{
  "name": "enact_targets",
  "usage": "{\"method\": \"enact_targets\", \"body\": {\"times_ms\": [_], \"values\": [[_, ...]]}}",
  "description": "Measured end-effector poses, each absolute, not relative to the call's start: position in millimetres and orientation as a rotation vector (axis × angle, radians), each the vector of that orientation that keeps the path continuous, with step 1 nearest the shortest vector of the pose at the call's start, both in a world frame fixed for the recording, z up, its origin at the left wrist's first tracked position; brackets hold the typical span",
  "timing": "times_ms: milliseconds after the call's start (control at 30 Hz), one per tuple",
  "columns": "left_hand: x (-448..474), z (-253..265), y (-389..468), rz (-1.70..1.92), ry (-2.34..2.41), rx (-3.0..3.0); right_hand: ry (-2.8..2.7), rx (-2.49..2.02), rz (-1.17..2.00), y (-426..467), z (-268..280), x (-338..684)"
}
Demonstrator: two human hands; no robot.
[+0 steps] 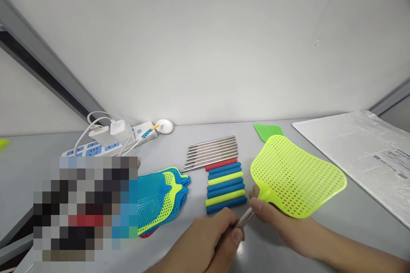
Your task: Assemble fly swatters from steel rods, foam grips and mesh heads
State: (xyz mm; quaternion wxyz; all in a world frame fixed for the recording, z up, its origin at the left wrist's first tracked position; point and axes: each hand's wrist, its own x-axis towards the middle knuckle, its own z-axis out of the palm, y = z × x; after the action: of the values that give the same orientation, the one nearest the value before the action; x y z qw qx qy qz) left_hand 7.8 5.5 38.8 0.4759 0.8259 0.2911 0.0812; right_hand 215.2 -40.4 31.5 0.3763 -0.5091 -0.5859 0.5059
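My left hand (pixel 221 239) is closed around a metal rod (pixel 246 217) above the front of the table. At the rod's far end, my right hand (pixel 278 219) pinches the neck of a yellow-green fly swatter head (pixel 297 175). Its perforated paddle points to the right. The exact join between rod and neck is hidden by my fingers. Just beyond my hands lie several blue, yellow and red handle tubes (pixel 226 181) in a row. Behind them is a row of thin metal rods (pixel 211 153). A pile of blue and yellow swatter heads (pixel 160 198) lies to the left.
A green swatter head (pixel 268 131) lies near the wall. On the right is a flat white plastic-wrapped package (pixel 355 153). A power strip (pixel 141 132) with white plugs and cables stands back left, beside a round white object (pixel 164 126). A pixelated patch covers the lower left.
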Motion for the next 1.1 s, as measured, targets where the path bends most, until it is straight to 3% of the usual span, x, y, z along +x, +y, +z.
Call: {"method": "enact_targets", "body": {"times_ms": [167, 467, 733, 900, 1100], "values": [[7, 55, 13, 0.109, 0.730, 2.067, -1.331, -1.342, 1.353, -40, 25, 223], [-8, 67, 18, 0.007, 1.001, 2.677, -0.777, -1.085, 0.962, -5, 48, 274], [-12, 57, 28, 0.323, 0.978, 2.966, -0.821, -1.110, 0.944, -4, 44, 268], [-4, 46, 16, 0.642, 0.831, 3.159, -1.279, -1.236, 0.991, -18, 29, 227], [6, 36, 2, 0.625, 0.803, 3.120, -1.507, -1.204, 1.111, -28, 25, 204]]}}
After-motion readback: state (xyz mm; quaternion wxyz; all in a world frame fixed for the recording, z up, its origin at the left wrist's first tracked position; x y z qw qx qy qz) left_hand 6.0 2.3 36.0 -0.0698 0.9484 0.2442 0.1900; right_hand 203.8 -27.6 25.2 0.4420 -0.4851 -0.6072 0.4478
